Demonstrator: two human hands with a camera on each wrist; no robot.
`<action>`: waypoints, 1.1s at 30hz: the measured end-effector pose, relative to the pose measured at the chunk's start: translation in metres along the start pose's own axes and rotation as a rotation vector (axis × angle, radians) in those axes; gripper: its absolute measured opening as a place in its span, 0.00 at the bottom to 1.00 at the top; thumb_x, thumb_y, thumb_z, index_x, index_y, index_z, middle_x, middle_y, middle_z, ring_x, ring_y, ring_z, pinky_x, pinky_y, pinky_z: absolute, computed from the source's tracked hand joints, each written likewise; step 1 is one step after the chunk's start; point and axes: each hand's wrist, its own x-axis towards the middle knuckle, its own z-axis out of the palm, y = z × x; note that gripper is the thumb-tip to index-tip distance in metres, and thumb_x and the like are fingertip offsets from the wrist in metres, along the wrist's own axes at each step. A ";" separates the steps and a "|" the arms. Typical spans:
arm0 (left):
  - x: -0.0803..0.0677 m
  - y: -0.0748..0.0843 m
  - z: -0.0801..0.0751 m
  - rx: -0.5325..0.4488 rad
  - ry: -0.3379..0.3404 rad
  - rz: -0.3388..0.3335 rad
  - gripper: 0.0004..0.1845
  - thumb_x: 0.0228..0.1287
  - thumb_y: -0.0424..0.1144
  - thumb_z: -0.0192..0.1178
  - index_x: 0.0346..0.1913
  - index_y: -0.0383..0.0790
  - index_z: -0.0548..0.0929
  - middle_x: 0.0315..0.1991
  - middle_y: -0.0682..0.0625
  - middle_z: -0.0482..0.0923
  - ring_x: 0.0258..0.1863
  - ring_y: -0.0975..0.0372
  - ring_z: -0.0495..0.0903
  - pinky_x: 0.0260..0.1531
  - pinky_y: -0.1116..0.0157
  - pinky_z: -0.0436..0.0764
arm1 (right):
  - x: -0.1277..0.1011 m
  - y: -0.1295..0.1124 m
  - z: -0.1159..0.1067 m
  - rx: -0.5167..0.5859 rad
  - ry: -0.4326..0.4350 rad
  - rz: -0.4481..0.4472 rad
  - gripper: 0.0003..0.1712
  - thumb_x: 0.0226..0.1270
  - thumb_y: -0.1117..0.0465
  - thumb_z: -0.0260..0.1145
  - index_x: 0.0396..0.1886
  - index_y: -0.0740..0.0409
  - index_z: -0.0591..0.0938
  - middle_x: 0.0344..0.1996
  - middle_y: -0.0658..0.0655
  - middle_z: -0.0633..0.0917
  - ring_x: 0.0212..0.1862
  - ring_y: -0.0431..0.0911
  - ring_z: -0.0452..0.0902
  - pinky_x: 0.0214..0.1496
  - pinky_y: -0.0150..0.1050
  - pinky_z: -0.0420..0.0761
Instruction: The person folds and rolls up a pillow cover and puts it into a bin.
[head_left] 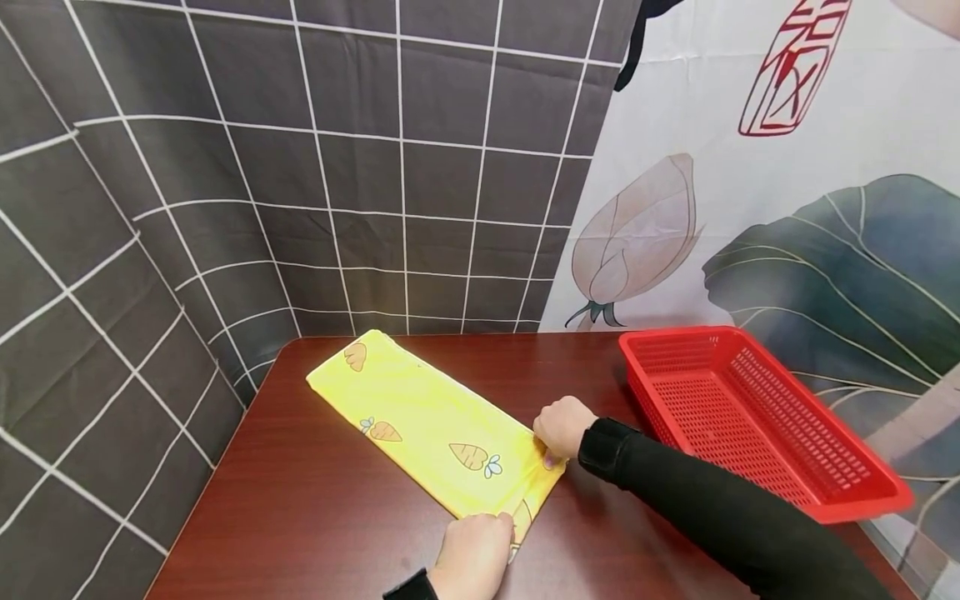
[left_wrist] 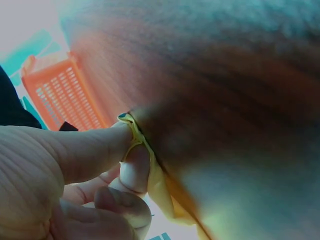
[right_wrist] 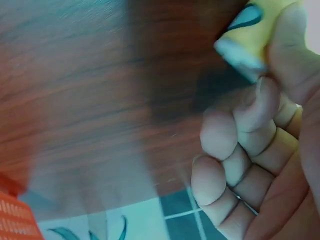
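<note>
Left hand [head_left: 471, 554]: nearest the camera, at the front edge of the counter [head_left: 315, 517], black cuff at the wrist. Fingers [left_wrist: 100, 145] curled; in the left wrist view the thumb and a finger pinch a thin folded edge of the yellow cloth [head_left: 427, 425] at its near corner.

Right hand [head_left: 562, 427]: just beyond the left hand, black sleeve [head_left: 720, 508] running back toward the lower right. Fingers [right_wrist: 235, 145] curled into the palm, with the thumb pressing a corner of the cloth against them; the right wrist view shows yellow fabric with a blue-edged print held at the fingertips.

Yellow cloth: folded into a long narrow strip, lying flat on the counter, running from the far left corner diagonally to the near centre. Printed with orange carrots. Its near end is gathered between the two hands; the rest lies unheld.

Red basket [head_left: 757, 417]: plastic, rectangular, perforated walls and floor. Stands at the right side of the counter, close to the right forearm, apart from the cloth.

Counter: dark reddish wood grain, rounded far corner.

Backdrop: dark grey sheet with a white grid [head_left: 300, 167] on the left and behind; white sheet with a painted bud, green leaves and a red seal [head_left: 795, 67] on the right.
</note>
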 end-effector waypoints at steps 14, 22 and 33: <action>-0.004 0.001 0.004 0.091 0.067 0.053 0.22 0.54 0.61 0.78 0.35 0.45 0.87 0.32 0.52 0.77 0.31 0.60 0.78 0.27 0.59 0.80 | -0.025 0.001 0.004 0.096 0.168 -0.222 0.15 0.62 0.58 0.76 0.19 0.44 0.81 0.17 0.44 0.77 0.23 0.42 0.66 0.30 0.35 0.72; -0.006 0.008 0.003 0.170 0.069 0.056 0.22 0.55 0.59 0.78 0.34 0.43 0.87 0.28 0.51 0.79 0.30 0.60 0.78 0.26 0.60 0.80 | -0.043 0.001 0.008 0.145 0.137 -0.246 0.16 0.52 0.54 0.87 0.29 0.43 0.84 0.26 0.42 0.79 0.32 0.39 0.69 0.39 0.31 0.78; -0.008 0.022 0.006 0.232 0.119 0.071 0.09 0.65 0.42 0.66 0.27 0.43 0.85 0.21 0.52 0.80 0.24 0.61 0.77 0.22 0.61 0.77 | -0.045 0.006 0.014 0.084 0.276 -0.310 0.11 0.65 0.54 0.79 0.28 0.43 0.84 0.28 0.43 0.81 0.33 0.40 0.68 0.36 0.31 0.70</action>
